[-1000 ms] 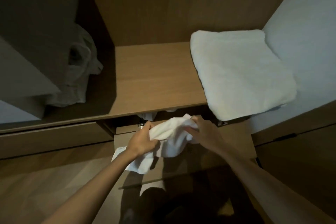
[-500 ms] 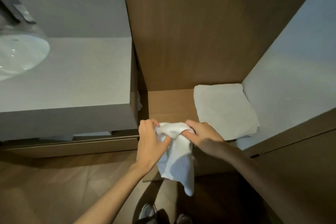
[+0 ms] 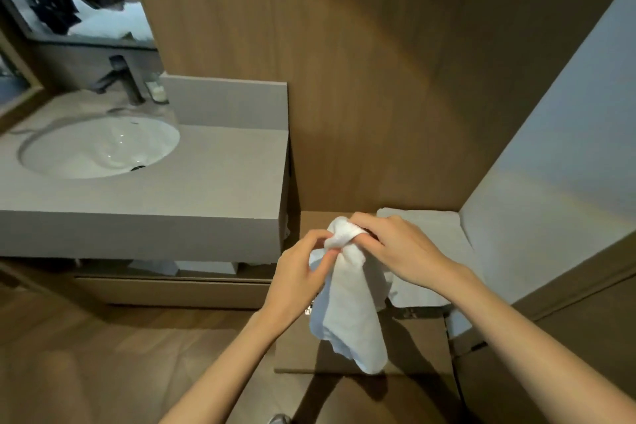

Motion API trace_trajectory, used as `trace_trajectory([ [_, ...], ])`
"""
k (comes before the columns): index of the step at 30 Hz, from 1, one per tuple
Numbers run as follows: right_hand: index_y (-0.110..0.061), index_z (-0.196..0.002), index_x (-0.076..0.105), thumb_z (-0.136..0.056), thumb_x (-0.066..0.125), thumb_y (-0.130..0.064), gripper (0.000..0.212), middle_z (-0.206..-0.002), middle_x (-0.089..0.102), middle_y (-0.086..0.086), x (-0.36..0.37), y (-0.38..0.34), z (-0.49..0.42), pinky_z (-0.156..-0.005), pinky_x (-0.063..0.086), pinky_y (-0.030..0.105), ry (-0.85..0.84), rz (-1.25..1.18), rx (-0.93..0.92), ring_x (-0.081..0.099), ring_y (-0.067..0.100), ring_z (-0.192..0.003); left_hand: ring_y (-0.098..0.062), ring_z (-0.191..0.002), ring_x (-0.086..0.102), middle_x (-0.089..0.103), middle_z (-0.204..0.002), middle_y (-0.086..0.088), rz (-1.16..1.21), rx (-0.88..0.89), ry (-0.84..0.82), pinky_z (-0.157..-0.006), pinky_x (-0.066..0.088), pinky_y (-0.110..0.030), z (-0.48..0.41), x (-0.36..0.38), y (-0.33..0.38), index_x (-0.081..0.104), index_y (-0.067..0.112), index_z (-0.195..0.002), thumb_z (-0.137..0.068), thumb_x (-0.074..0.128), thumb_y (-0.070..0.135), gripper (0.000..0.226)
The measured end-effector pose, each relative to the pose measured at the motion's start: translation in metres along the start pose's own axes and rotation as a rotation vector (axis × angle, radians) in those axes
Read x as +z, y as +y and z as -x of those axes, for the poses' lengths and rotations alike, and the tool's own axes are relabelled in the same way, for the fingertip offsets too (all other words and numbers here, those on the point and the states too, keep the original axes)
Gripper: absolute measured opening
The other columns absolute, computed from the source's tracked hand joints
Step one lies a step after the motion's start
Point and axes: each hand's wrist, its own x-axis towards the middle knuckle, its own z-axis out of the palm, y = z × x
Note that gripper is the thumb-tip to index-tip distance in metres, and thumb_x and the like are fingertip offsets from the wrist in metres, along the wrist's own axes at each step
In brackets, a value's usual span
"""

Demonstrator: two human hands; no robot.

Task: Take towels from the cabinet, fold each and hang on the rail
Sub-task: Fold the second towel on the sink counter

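Head view. A small white towel (image 3: 351, 313) is held in the air in front of the person, low and right of centre in the picture. Both hands meet at its top. The left hand (image 3: 299, 272) comes in from 7 o'clock and pinches the bunched top edge between thumb and curled fingers. The right hand (image 3: 395, 251) comes in from 4 o'clock, and its fingers are curled over the same bunch from the 2 o'clock side. The two grips are touching, or nearly so.

From that one gathered point the cloth hangs straight towards 6 o'clock, so its long axis runs 12 to 6. Its loose lower end dangles free over the wooden floor (image 3: 103, 354). No corner is drawn out, and the cloth looks crumpled, not flat.

Both hands are equally near the bunch. To get a fold, I judge the hands must part along the top edge, one towards 9 and one towards 3, to spread the cloth.

Behind the hands, at 1 o'clock, a larger folded towel (image 3: 444, 237) lies on the cabinet shelf (image 3: 316, 222). At 10 o'clock there is a grey counter (image 3: 206, 189) with a sink (image 3: 99, 148) and a tap (image 3: 120, 79). No rail is in view.
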Motion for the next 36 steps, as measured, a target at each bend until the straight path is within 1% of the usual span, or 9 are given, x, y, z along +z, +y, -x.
trace_trajectory([
  [4, -0.049, -0.094, 0.057, -0.097, 0.049, -0.04, 0.012, -0.085, 0.059, -0.026, 0.002, -0.005, 0.006, -0.062, 0.043, 0.011, 0.018, -0.022, -0.025, 0.057, -0.008, -0.084, -0.005, -0.091, 0.057, 0.061, -0.098, 0.014, -0.1, -0.024, 0.037, -0.082, 0.045, -0.011, 0.009, -0.007, 0.008, 0.059, 0.022, -0.113, -0.088, 0.063, 0.027, 0.026],
  [6, -0.036, -0.103, 0.062, -0.099, 0.047, -0.038, 0.015, -0.09, 0.063, -0.019, 0.004, -0.007, 0.006, -0.058, 0.042, 0.014, 0.033, -0.027, -0.035, 0.06, 0.0, -0.082, -0.007, -0.095, 0.06, 0.062, -0.106, 0.011, -0.119, -0.109, 0.007, -0.087, 0.049, -0.016, 0.014, -0.005, 0.007, 0.055, 0.023, -0.117, -0.087, 0.066, 0.037, 0.035],
  [10, -0.035, -0.095, 0.06, -0.101, 0.043, -0.034, 0.018, -0.081, 0.06, -0.017, -0.001, -0.022, 0.005, -0.059, 0.037, 0.015, 0.066, -0.08, -0.04, 0.057, 0.001, -0.075, -0.008, -0.082, 0.061, 0.059, -0.093, 0.017, -0.306, -0.163, 0.025, -0.072, 0.05, -0.017, 0.023, -0.017, 0.003, 0.044, 0.032, -0.104, -0.081, 0.064, 0.053, 0.037],
  [15, -0.03, -0.098, 0.066, -0.1, 0.047, -0.03, 0.019, -0.086, 0.064, -0.018, -0.003, -0.047, -0.006, -0.068, 0.041, 0.015, 0.093, -0.21, -0.078, 0.059, 0.003, -0.085, -0.002, -0.101, 0.06, 0.06, -0.108, 0.019, -0.042, -0.137, -0.159, -0.092, 0.052, -0.033, 0.034, -0.048, -0.009, 0.044, 0.036, -0.108, -0.069, 0.065, 0.063, 0.052],
  [21, -0.034, -0.097, 0.065, -0.1, 0.047, -0.026, 0.02, -0.09, 0.064, -0.021, 0.025, -0.092, -0.035, -0.074, 0.045, 0.022, 0.116, -0.222, -0.108, 0.057, 0.006, -0.093, -0.005, -0.086, 0.063, 0.066, -0.096, 0.015, -0.126, -0.07, -0.006, -0.078, 0.056, -0.035, 0.038, -0.095, -0.026, 0.051, 0.03, -0.106, -0.083, 0.066, 0.043, 0.029],
  [25, -0.028, -0.098, 0.066, -0.1, 0.048, -0.025, 0.018, -0.088, 0.065, -0.017, 0.043, -0.109, -0.058, -0.068, 0.044, 0.021, 0.194, -0.233, -0.068, 0.061, 0.007, -0.086, -0.004, -0.09, 0.063, 0.067, -0.094, 0.011, -0.03, -0.026, 0.02, -0.083, 0.054, -0.038, 0.036, -0.161, -0.054, 0.058, 0.021, -0.101, -0.093, 0.059, 0.022, 0.009],
  [32, -0.021, -0.092, 0.068, -0.097, 0.054, -0.022, 0.015, -0.085, 0.067, -0.009, 0.075, -0.129, -0.092, -0.064, 0.041, 0.006, 0.326, -0.251, 0.09, 0.059, 0.0, -0.081, -0.012, -0.085, 0.06, 0.065, -0.093, 0.002, 0.01, -0.039, -0.095, -0.079, 0.045, -0.033, 0.026, -0.265, -0.075, 0.06, 0.018, -0.101, -0.101, 0.045, 0.019, 0.016],
  [34, -0.021, -0.089, 0.07, -0.095, 0.058, -0.022, 0.014, -0.084, 0.068, -0.009, 0.083, -0.131, -0.099, -0.065, 0.042, 0.009, 0.342, -0.256, 0.139, 0.06, 0.0, -0.081, -0.005, -0.076, 0.054, 0.059, -0.084, 0.006, 0.066, -0.08, -0.071, -0.076, 0.04, -0.03, 0.022, -0.285, -0.073, 0.056, 0.021, -0.089, -0.103, 0.039, 0.023, 0.022],
  [36, -0.022, -0.086, 0.072, -0.092, 0.061, -0.025, 0.013, -0.081, 0.069, -0.008, 0.089, -0.132, -0.106, -0.068, 0.044, 0.018, 0.342, -0.277, 0.178, 0.061, 0.004, -0.081, -0.003, -0.073, 0.049, 0.054, -0.08, 0.012, 0.02, -0.076, -0.087, -0.074, 0.039, -0.03, 0.016, -0.302, -0.072, 0.05, 0.025, -0.086, -0.097, 0.045, 0.047, 0.025],
])
